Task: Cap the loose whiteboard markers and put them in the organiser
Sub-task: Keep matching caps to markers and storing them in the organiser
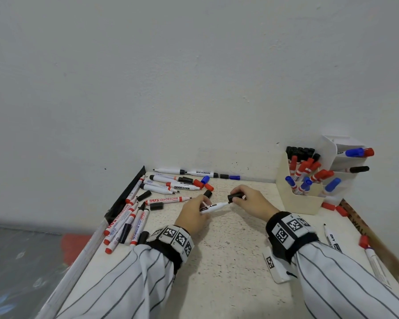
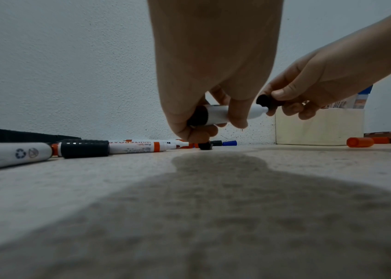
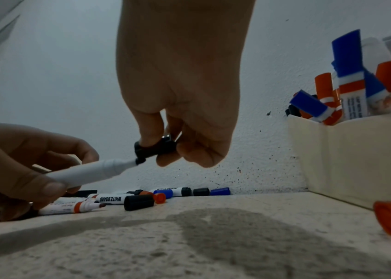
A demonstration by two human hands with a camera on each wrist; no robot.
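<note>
Both hands meet just above the middle of the table (image 1: 228, 261). Curled around a white marker (image 1: 213, 207), the left hand (image 1: 194, 214) holds it by the barrel, with its tip pointing toward 3 o'clock. Pinched in the right hand (image 1: 251, 201) is a black cap (image 1: 235, 196), thumb and fingers wrapped round it, with its open mouth right at the marker's tip. From the right wrist view the tip just touches the rim of the cap, which is not yet pushed on. Marker and cap are both lifted clear of the tabletop.

At 2 o'clock from the hands stands the cream organiser (image 1: 302, 201), against the wall (image 1: 194, 77); its front pockets hold capped red, blue and black markers leaning at angles, and two more lie across the white tiers behind.

At 10 o'clock lies a heap of loose markers (image 1: 171, 183), some uncapped, with loose caps (image 1: 156, 206) in black, red and blue scattered among them. More red-ended markers lie bunched at 9 o'clock along the table's left edge. Two red caps (image 1: 334, 208) sit at the foot of the organiser, at 3 o'clock. Two further markers lie at 4 o'clock by the right forearm, near a wooden stick (image 1: 378, 245) at the table's edge.

Striped sleeves (image 1: 129, 279) and wristbands (image 1: 289, 229) with black-and-white square tags cover the arms.
</note>
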